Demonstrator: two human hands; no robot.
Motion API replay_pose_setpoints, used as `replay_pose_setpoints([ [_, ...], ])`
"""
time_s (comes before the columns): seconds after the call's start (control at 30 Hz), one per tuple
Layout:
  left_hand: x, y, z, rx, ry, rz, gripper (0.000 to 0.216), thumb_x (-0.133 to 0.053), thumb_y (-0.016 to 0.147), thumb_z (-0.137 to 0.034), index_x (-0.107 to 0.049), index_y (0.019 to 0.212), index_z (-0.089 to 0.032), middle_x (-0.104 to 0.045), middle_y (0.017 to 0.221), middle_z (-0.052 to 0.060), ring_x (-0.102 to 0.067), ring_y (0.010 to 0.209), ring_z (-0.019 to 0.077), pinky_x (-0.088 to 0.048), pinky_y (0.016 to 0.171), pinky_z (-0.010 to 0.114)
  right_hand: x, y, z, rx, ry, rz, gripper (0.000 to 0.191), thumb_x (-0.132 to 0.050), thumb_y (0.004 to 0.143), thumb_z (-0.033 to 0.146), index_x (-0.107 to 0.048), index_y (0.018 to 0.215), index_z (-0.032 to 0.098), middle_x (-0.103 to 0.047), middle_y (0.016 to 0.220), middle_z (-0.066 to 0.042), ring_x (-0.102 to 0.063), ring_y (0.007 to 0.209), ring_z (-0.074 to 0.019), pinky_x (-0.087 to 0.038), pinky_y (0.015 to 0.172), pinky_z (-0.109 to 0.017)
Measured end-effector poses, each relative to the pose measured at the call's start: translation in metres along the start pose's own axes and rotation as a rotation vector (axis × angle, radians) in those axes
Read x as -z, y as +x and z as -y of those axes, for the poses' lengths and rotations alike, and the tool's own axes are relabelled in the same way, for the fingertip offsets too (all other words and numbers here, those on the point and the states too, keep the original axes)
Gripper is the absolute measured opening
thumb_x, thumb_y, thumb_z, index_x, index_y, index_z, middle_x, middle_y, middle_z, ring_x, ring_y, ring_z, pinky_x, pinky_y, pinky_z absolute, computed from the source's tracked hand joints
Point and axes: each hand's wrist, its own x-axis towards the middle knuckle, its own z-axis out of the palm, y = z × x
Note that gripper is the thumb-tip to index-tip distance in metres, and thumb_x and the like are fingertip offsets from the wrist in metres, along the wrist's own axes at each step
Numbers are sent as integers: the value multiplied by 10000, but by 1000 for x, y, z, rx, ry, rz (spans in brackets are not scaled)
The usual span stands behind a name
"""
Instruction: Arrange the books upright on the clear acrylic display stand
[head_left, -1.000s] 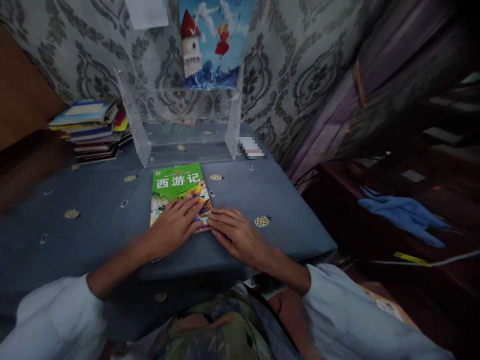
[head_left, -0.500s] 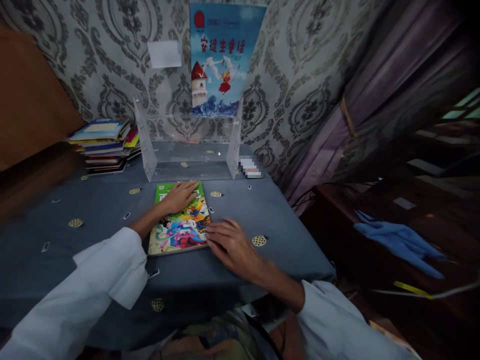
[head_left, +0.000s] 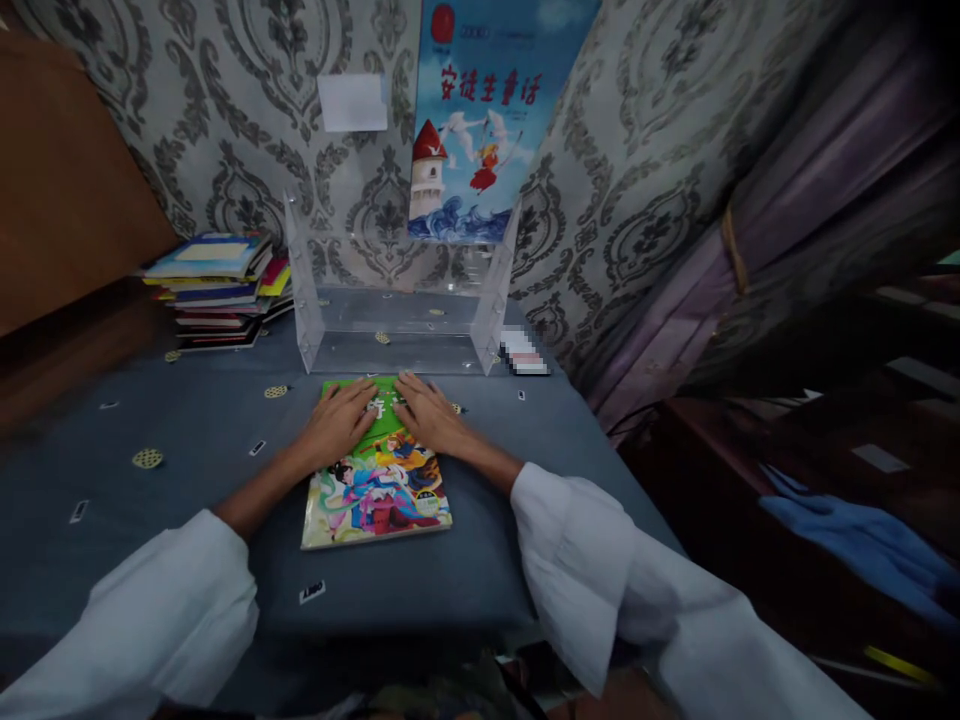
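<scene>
A colourful picture book (head_left: 386,490) with a green top and cartoon figures lies closed and flat on the table. My left hand (head_left: 337,420) rests on its upper left part, fingers stretched out. Across from it, my right hand (head_left: 427,410) lies flat over the upper right corner, fingers also extended. Both hands cover parts of the title. Just beyond the book stands a clear acrylic rack (head_left: 397,345) with upright side panels.
A stack of books (head_left: 217,290) stands at the back left of the cloth-covered table (head_left: 202,420). A blue poster (head_left: 480,130) and a white card (head_left: 352,103) are against the patterned wall. To the right are a tied curtain (head_left: 690,290) and a blue glove-like cloth (head_left: 862,530).
My right hand has moved from the book's lower right edge up to its top right. My left hand has shifted to the upper left of the cover. The view has turned slightly left.
</scene>
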Motion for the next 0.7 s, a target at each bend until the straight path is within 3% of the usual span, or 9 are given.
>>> replay_pose_setpoints([
  [0.3,-4,0,-1,192,-13,-82,474,-409,990,-286,-565,1411,-134,-534,1520,144,-422,1471,272,-308,1215,499,-13,-5,-3,-87,36,-53,553,-398,1038,326,-434,1518,55,-337,1637,-203,-260,1552,-275,-254,1257,-485],
  [0.53,2,-1,-8,235,-43,-73,467,-414,991,-272,-566,1407,-124,-522,1530,148,-401,1482,278,-282,1222,534,-19,-61,16,-22,8,-46,654,-395,1043,460,-361,1561,63,-309,1641,-234,-277,1544,-309,-260,1253,-529],
  [0.7,-4,-1,0,235,-122,-90,471,-414,981,-301,-567,1394,-136,-519,1533,144,-396,1484,277,-297,1217,529,-19,-100,29,23,36,-10,702,-372,1048,511,-275,1601,89,-220,1676,-215,-177,1569,-326,-246,1251,-576],
])
